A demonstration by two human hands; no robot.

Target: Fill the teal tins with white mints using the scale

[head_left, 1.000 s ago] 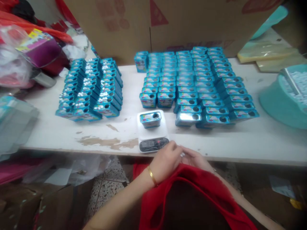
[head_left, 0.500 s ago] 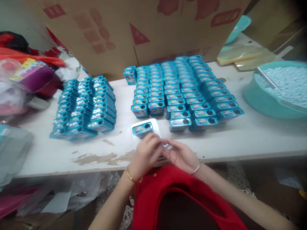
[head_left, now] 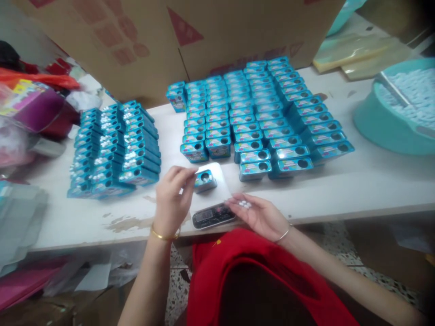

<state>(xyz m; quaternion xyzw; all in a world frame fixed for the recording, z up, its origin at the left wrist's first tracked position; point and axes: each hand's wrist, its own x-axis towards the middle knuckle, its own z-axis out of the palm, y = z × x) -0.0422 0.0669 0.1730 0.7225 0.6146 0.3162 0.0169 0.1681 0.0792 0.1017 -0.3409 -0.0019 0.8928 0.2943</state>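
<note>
Where the tin (head_left: pixel 208 182) stands: upright on the scale's (head_left: pixel 220 183) white plate, near the front edge of the table (head_left: pixel 316 192), its round dark opening facing up.
Left hand (head_left: pixel 172 197): fingers curled, tips at the tin's left end; a white spot shows by the thumb. Whether the fingers pinch anything cannot be told.
Right hand (head_left: pixel 260 215): spread palm up, with several white pellets (head_left: pixel 245 204) on it, fingertips at the scale's right edge.
Scale panel (head_left: pixel 213 216): dark, on the side towards the person; the reading is too blurred to tell.
Left rows (head_left: pixel 142 136): blue tins, many topped with white pellets.
Right rows (head_left: pixel 268 122): more blue tins, beyond and to the right of the scale, with dark openings.
Basin (head_left: pixel 380 120): green, at the right, filled with pellets, a metal tool lying across its rim.
Carton (head_left: pixel 238 36): behind the rows.
</note>
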